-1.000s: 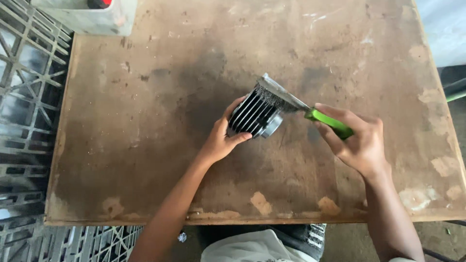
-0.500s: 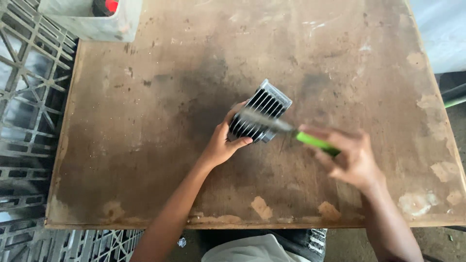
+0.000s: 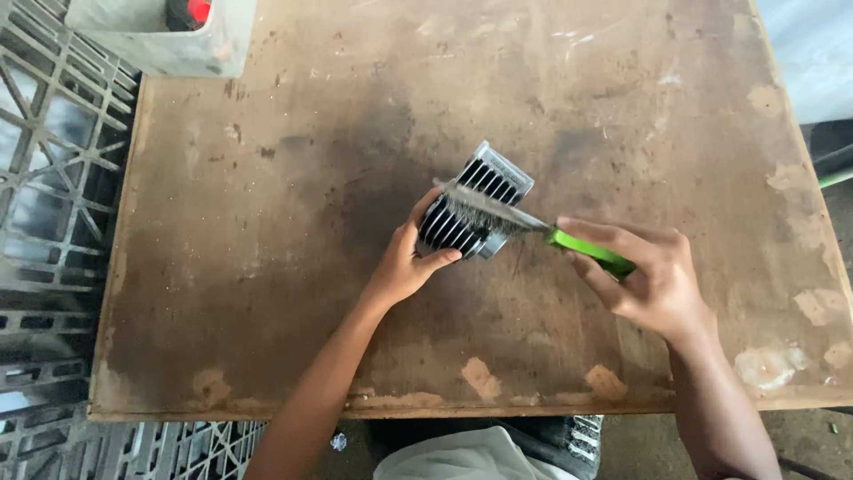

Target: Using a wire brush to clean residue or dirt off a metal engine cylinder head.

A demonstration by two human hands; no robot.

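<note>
Head view: left hand (image 3: 404,267) grips ribbed metal heatsink (image 3: 475,209); right hand (image 3: 653,280) grasps green-handled wire brush (image 3: 533,229) (bristles on fins).

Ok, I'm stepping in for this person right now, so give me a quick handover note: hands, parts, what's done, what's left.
Left hand: gripping the finned metal part, tilted up off the wooden table.
Right hand: holding the green-handled wire brush, bristles lying across the fins.
Done: cannot tell how clean the fins are; dark grime stains the table around the part.
Left: probably more brushing, other faces unseen.
Grey bin sits at the far left corner.
</note>
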